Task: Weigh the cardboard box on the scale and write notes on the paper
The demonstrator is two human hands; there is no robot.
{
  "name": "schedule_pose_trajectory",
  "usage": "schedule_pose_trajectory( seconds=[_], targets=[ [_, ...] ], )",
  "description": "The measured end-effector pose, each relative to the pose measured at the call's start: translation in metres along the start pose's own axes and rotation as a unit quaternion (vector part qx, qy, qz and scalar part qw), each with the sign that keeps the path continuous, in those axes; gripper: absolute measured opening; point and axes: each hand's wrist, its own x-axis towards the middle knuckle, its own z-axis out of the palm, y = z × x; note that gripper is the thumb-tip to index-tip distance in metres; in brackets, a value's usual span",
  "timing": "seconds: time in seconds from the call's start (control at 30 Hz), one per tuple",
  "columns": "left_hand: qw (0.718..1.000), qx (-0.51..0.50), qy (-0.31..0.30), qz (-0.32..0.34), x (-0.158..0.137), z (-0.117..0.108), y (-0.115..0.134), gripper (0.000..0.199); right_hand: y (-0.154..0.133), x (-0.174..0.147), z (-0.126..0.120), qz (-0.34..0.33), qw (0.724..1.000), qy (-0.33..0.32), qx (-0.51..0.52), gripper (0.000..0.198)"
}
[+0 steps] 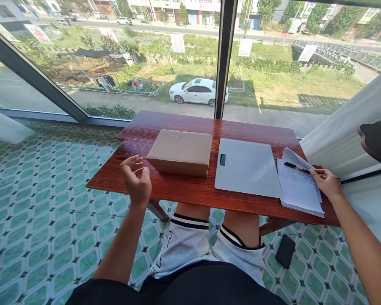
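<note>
Papers (296, 186) lie at the right end of the wooden table (190, 190), just right of the white tablet (246, 167), with a black pen (295, 166) resting on top. Right hand (327, 183) presses flat on their right edge, grasping nothing. Left hand (136, 180) hovers loosely curled and empty, left of the tablet, beside the cardboard box (180, 151).
</note>
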Motion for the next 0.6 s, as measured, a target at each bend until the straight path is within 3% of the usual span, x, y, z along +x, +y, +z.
schedule_pose_trajectory(
  seconds=[0.1, 0.23, 0.33, 0.4, 0.53, 0.6],
  targets=[
    [0.999, -0.019, -0.039, -0.027, 0.006, 0.002, -0.009, 0.047, -0.014, -0.005, -0.005, 0.0, 0.999, 0.025, -0.03, 0.024],
    [0.994, -0.044, -0.086, -0.046, 0.014, 0.003, -0.023, 0.053, -0.051, -0.029, -0.004, -0.053, 0.997, 0.047, -0.04, 0.022],
    [0.986, -0.056, -0.13, -0.091, 0.021, 0.002, -0.027, 0.065, -0.099, -0.076, 0.011, -0.152, 0.986, 0.06, 0.016, 0.016],
    [0.979, -0.056, -0.152, -0.125, 0.026, 0.001, -0.025, 0.071, -0.135, -0.12, 0.03, -0.218, 0.97, 0.047, 0.096, 0.024],
    [0.966, -0.061, -0.181, -0.173, 0.033, 0.002, -0.021, 0.07, -0.198, -0.209, 0.085, -0.28, 0.927, -0.146, 0.202, 0.052],
    [0.959, -0.067, -0.198, -0.193, 0.034, 0.004, -0.022, 0.067, -0.219, -0.239, 0.114, -0.279, 0.906, -0.216, 0.233, 0.066]
  ],
)
